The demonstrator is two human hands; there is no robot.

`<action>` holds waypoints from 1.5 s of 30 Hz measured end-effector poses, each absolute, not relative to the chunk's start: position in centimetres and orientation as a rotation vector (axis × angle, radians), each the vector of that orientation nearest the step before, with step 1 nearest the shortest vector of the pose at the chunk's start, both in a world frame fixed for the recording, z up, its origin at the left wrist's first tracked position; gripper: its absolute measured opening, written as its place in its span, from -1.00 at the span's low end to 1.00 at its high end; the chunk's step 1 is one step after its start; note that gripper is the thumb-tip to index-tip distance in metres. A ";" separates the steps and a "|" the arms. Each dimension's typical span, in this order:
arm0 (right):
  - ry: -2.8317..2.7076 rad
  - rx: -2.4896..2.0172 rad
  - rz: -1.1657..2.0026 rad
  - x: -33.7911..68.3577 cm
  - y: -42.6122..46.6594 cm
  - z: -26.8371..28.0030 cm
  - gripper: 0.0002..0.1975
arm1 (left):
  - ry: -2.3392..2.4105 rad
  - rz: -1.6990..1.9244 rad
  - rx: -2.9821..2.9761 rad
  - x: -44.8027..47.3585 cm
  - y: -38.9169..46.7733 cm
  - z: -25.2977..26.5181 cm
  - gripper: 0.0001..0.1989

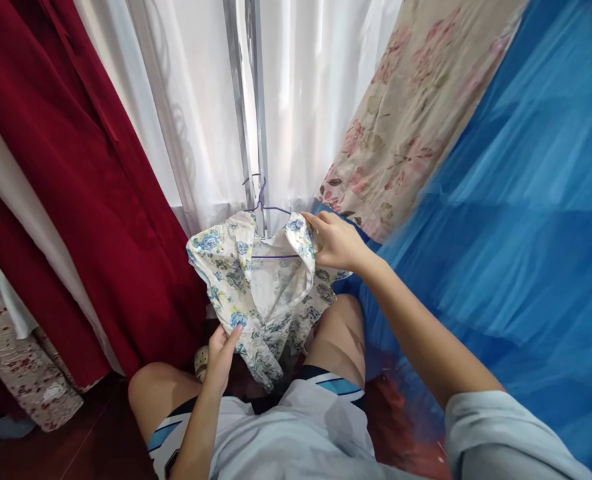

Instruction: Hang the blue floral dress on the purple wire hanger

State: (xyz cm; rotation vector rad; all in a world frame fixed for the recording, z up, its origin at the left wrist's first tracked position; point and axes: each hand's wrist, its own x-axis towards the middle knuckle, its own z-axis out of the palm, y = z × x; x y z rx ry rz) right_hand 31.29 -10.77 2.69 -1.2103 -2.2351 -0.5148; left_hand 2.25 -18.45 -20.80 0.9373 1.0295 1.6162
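Observation:
A white blouse with blue flowers [226, 267] hangs on a thin purple wire hanger [275, 209] in front of me, its V-neck open toward me. My right hand [339, 241] pinches the blouse at the right shoulder, thumb and fingers closed on the cloth. Lower down, my left hand [222, 357] grips the front of the blouse at its left side, thumb on top and the other fingers partly hidden behind the fabric. The hanger's hook stands up in front of a grey metal pole.
Grey metal poles [241, 100] rise behind the hanger before a white curtain [316, 100]. Dark red cloth [101, 220] hangs at left. Beige floral fabric [401, 127] and blue tulle [516, 253] hang at right, close to my right arm. My bare knees flank the blouse above a dark red floor [96, 433].

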 end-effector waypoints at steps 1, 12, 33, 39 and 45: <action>-2.234 -1.154 -0.522 31.5 -10.9 2.5 -0.11 | 1.053 1.624 0.937 2.8 -18.4 -21.1 -0.47; -1.623 -1.039 0.871 25.1 -18.5 -16.8 -0.69 | 1.208 1.587 1.018 3.3 -20.3 -22.6 -0.75; -1.509 -1.038 1.281 20.4 -20.9 -20.6 -0.67 | 1.512 1.792 1.524 4.4 -22.4 -22.7 -0.75; -1.388 -1.016 1.420 21.1 -21.4 -20.2 -0.65 | 1.402 1.421 1.699 8.8 -22.4 -23.3 -0.83; -1.277 -0.933 1.298 23.2 -15.6 -12.0 -0.65 | 1.368 0.971 2.182 9.2 -21.6 -20.6 -0.88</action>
